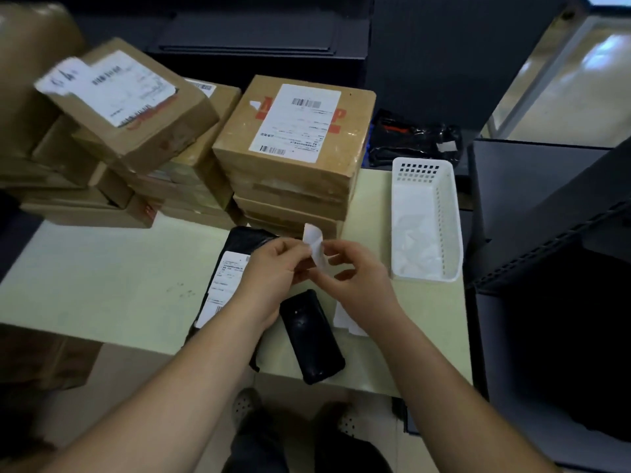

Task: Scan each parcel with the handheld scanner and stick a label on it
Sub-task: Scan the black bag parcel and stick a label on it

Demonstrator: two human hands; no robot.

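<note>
Lying near the front edge of the table (102,285), the handheld scanner (312,336) is sitting unheld beside the black parcel (239,244). Above them, the left hand (273,271) and right hand (358,278) are each pinching a small white label (314,248), probably peeling it; sticking is pending. Cardboard parcels (293,138) are standing stacked along the far edge.

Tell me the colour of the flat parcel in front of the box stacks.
Black parcel with a white shipping label; head view shows it best.

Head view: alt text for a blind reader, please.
The left hand and right hand pinch a small white label above a black parcel on a pale table. A black scanner lies beside it; stacked cardboard boxes stand behind, a white basket at right.
</note>
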